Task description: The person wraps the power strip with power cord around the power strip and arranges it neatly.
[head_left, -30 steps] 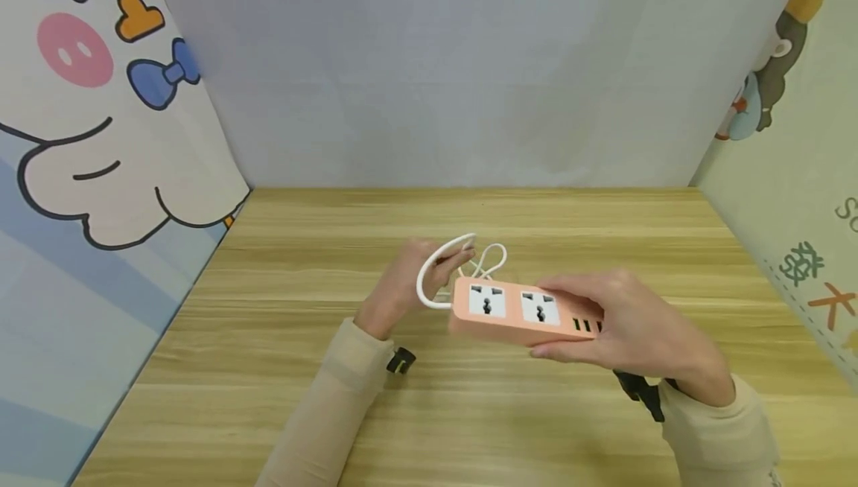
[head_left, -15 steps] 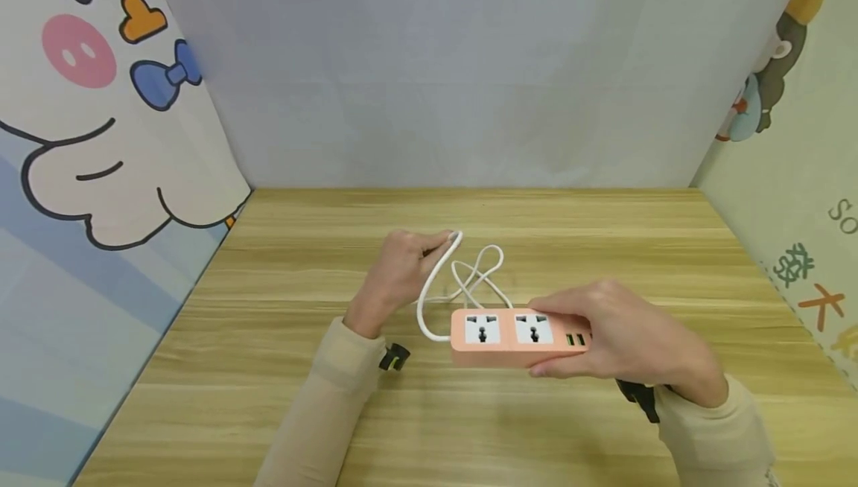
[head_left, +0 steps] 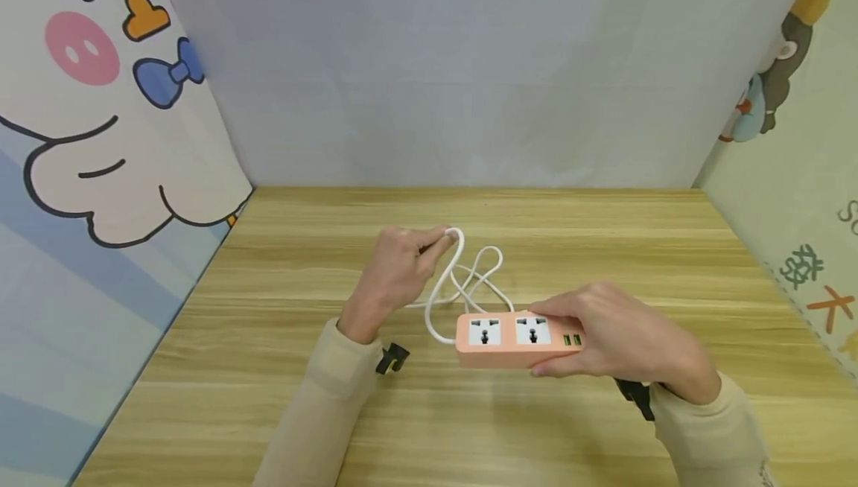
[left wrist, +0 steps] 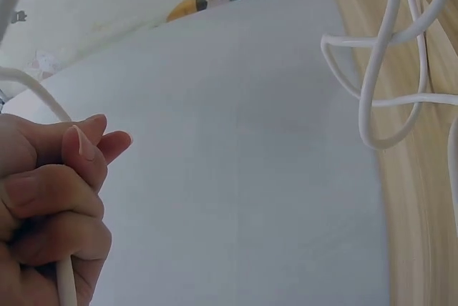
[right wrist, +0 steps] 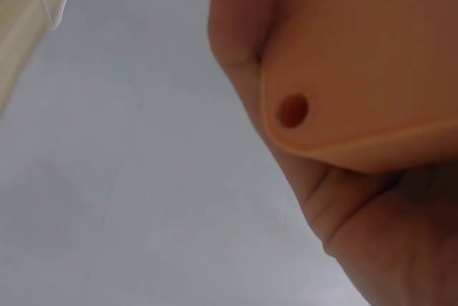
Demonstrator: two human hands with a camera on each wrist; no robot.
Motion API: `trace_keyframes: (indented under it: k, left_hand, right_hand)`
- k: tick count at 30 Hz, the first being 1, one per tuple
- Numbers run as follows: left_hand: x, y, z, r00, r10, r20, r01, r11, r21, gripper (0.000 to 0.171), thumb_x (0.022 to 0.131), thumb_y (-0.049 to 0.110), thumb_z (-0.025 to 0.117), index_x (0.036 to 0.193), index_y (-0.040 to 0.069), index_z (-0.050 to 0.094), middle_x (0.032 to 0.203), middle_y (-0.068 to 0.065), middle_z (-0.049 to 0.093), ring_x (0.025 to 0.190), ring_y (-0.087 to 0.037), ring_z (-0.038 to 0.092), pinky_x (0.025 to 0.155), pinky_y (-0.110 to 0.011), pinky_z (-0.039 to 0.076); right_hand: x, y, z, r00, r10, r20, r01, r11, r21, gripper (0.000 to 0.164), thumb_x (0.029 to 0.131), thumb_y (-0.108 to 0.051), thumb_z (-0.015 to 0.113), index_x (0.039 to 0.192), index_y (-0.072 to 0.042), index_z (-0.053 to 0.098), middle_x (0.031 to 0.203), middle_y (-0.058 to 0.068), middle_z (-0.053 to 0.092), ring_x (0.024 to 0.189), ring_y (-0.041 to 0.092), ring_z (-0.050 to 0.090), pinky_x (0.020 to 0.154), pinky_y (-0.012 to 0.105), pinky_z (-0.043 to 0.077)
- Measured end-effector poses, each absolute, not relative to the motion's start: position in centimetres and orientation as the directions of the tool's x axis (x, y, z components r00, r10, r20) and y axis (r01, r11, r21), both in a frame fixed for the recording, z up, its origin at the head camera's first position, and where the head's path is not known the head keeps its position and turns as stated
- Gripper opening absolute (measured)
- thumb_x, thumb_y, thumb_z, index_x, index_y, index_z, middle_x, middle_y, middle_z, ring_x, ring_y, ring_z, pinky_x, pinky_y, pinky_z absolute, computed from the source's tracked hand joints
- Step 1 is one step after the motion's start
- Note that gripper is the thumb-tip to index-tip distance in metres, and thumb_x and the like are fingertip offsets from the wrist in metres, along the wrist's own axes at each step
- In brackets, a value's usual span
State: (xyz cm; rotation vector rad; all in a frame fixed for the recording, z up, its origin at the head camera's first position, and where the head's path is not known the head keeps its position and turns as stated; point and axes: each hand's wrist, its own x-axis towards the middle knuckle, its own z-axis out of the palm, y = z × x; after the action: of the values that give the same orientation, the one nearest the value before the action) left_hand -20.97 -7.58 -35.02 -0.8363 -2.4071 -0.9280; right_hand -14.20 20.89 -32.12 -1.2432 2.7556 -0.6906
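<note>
My right hand (head_left: 620, 334) grips the right end of an orange-pink power strip (head_left: 506, 353), thumb on the near side and fingers on the far side. Two white socket faces and small USB slots show on its top. From its left end a white cord (head_left: 430, 316) arches up to my left hand (head_left: 395, 271), which pinches it between thumb and fingertips. In the left wrist view the cord (left wrist: 66, 281) also passes through the curled fingers. The right wrist view shows the strip's underside (right wrist: 358, 56) with a round hole near one corner.
Loose loops of the cord (head_left: 492, 250) lie behind the strip on the wood-grain table (head_left: 322, 211). A pale grey cloth wall (head_left: 436, 85) rises at the back. Printed cartoon panels stand at the left (head_left: 100, 174) and right (head_left: 798, 196).
The power strip has come nearer and lower, turning level in the right hand. My left hand has moved slightly left with the cord, and the cord loops have spread out.
</note>
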Motion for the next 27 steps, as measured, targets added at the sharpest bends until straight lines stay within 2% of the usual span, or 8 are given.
trace_keyframes:
  k: [3, 6, 8, 12, 16, 19, 21, 27]
  left_hand:
    - [-20.6, -7.7, -34.9, -0.716, 0.365, 0.595, 0.673, 0.588, 0.449, 0.020, 0.101, 0.015, 0.063, 0.112, 0.004, 0.077, 0.076, -0.014, 0.076, 0.040, -0.001, 0.026, 0.041, -0.018, 0.029]
    - [-20.3, -7.7, -34.8, -0.705, 0.352, 0.616, 0.679, 0.587, 0.441, 0.019, 0.100, 0.014, 0.064, 0.110, 0.005, 0.078, 0.080, -0.013, 0.077, 0.041, 0.000, 0.024, 0.041, -0.018, 0.028]
    - [-20.1, -7.6, -34.6, -0.698, 0.345, 0.628, 0.681, 0.593, 0.431, 0.019, 0.100, 0.014, 0.064, 0.110, 0.006, 0.078, 0.073, -0.011, 0.075, 0.041, 0.000, 0.023, 0.042, -0.018, 0.027]
    - [-19.8, -7.2, -34.2, -0.686, 0.308, 0.659, 0.680, 0.593, 0.431, 0.018, 0.100, 0.014, 0.065, 0.108, 0.006, 0.079, 0.063, -0.008, 0.070, 0.042, -0.002, 0.024, 0.043, -0.019, 0.025]
    - [-19.0, -6.5, -33.6, -0.669, 0.272, 0.691, 0.685, 0.586, 0.433, 0.017, 0.099, 0.013, 0.067, 0.105, 0.005, 0.080, 0.074, -0.010, 0.076, 0.042, -0.003, 0.035, 0.043, -0.018, 0.029]
    - [-18.1, -5.8, -33.2, -0.651, 0.286, 0.703, 0.705, 0.571, 0.420, 0.016, 0.098, 0.011, 0.067, 0.103, 0.005, 0.081, 0.080, -0.010, 0.078, 0.045, -0.004, 0.049, 0.044, -0.015, 0.035]
    - [-17.5, -5.3, -32.9, -0.644, 0.309, 0.700, 0.721, 0.552, 0.419, 0.016, 0.099, 0.010, 0.065, 0.101, 0.004, 0.080, 0.077, -0.009, 0.077, 0.045, -0.004, 0.051, 0.043, -0.014, 0.036]
    - [-15.3, -4.5, -32.2, -0.635, 0.364, 0.681, 0.752, 0.491, 0.440, 0.017, 0.099, 0.012, 0.065, 0.105, 0.007, 0.080, 0.062, 0.000, 0.067, 0.043, 0.001, 0.032, 0.043, -0.013, 0.027]
  right_hand:
    - [-14.4, 20.8, -32.3, -0.689, -0.716, 0.111, -0.687, 0.598, -0.413, 0.049, 0.082, -0.056, 0.079, 0.118, -0.022, 0.074, 0.084, -0.019, 0.067, 0.065, -0.007, 0.052, 0.060, 0.017, 0.046]
    - [-14.5, 20.8, -32.5, -0.698, -0.710, 0.092, -0.676, 0.611, -0.413, 0.050, 0.082, -0.058, 0.078, 0.117, -0.023, 0.074, 0.082, -0.020, 0.066, 0.064, -0.007, 0.052, 0.060, 0.017, 0.045]
    - [-14.5, 20.7, -32.6, -0.702, -0.707, 0.087, -0.672, 0.618, -0.407, 0.046, 0.082, -0.058, 0.078, 0.114, -0.024, 0.075, 0.080, -0.021, 0.064, 0.063, -0.007, 0.051, 0.059, 0.017, 0.045]
    - [-14.5, 20.7, -32.6, -0.715, -0.692, 0.097, -0.676, 0.649, -0.350, 0.032, 0.081, -0.053, 0.081, 0.090, -0.026, 0.067, 0.067, -0.020, 0.052, 0.056, -0.006, 0.041, 0.053, 0.017, 0.038]
    - [-14.6, 20.6, -32.8, -0.740, -0.663, 0.113, -0.664, 0.694, -0.277, 0.042, 0.079, -0.050, 0.084, 0.075, -0.025, 0.051, 0.060, -0.016, 0.039, 0.052, -0.004, 0.033, 0.050, 0.017, 0.031]
    - [-14.7, 20.6, -33.1, -0.765, -0.633, 0.123, -0.640, 0.724, -0.255, 0.040, 0.077, -0.047, 0.086, 0.077, -0.023, 0.055, 0.061, -0.015, 0.043, 0.053, -0.002, 0.035, 0.050, 0.018, 0.032]
    - [-14.8, 20.6, -33.3, -0.784, -0.607, 0.131, -0.618, 0.745, -0.249, 0.039, 0.076, -0.045, 0.087, 0.079, -0.021, 0.058, 0.062, -0.014, 0.045, 0.053, -0.001, 0.036, 0.051, 0.019, 0.033]
    - [-15.4, 20.9, -33.5, -0.837, -0.510, 0.198, -0.547, 0.787, -0.286, 0.031, 0.080, -0.040, 0.086, 0.088, -0.016, 0.068, 0.064, -0.012, 0.054, 0.054, 0.002, 0.041, 0.052, 0.020, 0.036]
